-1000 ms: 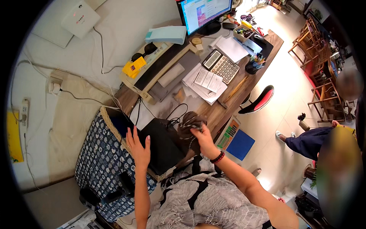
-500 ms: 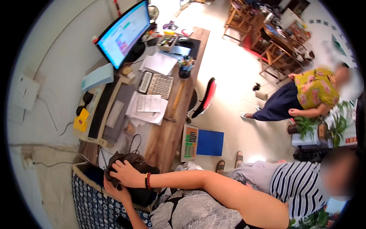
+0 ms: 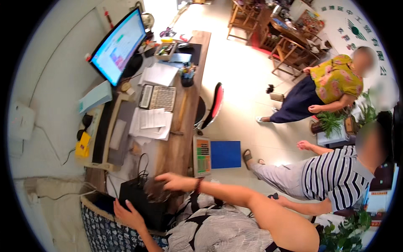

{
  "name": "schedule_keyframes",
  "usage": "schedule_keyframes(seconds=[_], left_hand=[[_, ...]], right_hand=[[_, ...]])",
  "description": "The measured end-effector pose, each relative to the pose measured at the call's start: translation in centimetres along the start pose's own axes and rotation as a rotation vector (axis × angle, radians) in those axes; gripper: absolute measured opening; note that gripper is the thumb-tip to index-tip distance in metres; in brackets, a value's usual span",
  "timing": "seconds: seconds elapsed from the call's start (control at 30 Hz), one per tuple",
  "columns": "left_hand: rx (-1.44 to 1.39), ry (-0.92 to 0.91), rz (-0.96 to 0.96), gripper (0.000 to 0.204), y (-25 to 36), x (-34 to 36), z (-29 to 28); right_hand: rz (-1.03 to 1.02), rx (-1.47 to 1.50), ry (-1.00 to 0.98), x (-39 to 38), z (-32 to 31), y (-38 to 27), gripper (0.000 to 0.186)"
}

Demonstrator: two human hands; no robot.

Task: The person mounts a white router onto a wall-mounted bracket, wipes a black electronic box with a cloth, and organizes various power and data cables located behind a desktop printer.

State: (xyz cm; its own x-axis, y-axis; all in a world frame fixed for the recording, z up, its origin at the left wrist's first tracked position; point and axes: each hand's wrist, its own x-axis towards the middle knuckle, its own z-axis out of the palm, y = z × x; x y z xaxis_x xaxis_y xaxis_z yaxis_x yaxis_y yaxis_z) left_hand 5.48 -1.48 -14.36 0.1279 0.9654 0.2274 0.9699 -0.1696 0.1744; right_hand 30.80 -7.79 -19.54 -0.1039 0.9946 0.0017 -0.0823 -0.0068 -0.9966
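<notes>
My right hand reaches across above the desk's near end, fingers around a blurred, dark brown, soft-looking bundle. Motion smears the bundle, so its kind is unclear. Below it is a black, flat-sided thing, perhaps a box or bag, partly covered by the bundle. To its left my left hand is open and empty, with fingers spread at the edge of a blue-and-white patterned cloth. A thin black cable loops on the desk just beyond the bundle.
On the wooden desk are a printer, papers, a calculator, a hammer and a monitor. A red-black chair and blue panel lie beyond its right edge. Two people stand right.
My right hand has lifted the brown bundle away to the right, uncovering the black thing. My left hand has let go of it. The striped-shirt person's legs and arms have shifted.
</notes>
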Motion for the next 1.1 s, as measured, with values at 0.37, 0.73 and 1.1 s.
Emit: schedule_keyframes(seconds=[0.37, 0.73, 1.1], left_hand=[[-0.195, -0.02, 0.002, 0.047, 1.8, 0.4, -0.6], [-0.178, 0.015, 0.021, 0.047, 0.8, -0.4, -0.9], [-0.058, 0.006, -0.029, 0.048, -1.5, -0.9, 0.9]], right_hand=[[-0.381, 1.082, 0.97, -19.1, -19.6, -1.9, 0.042], [-0.163, 1.344, 0.402, -9.8, -11.1, 2.3, 0.041], [0.349, 0.309, -0.057, 0.2, 3.5, 8.6, 0.039]])
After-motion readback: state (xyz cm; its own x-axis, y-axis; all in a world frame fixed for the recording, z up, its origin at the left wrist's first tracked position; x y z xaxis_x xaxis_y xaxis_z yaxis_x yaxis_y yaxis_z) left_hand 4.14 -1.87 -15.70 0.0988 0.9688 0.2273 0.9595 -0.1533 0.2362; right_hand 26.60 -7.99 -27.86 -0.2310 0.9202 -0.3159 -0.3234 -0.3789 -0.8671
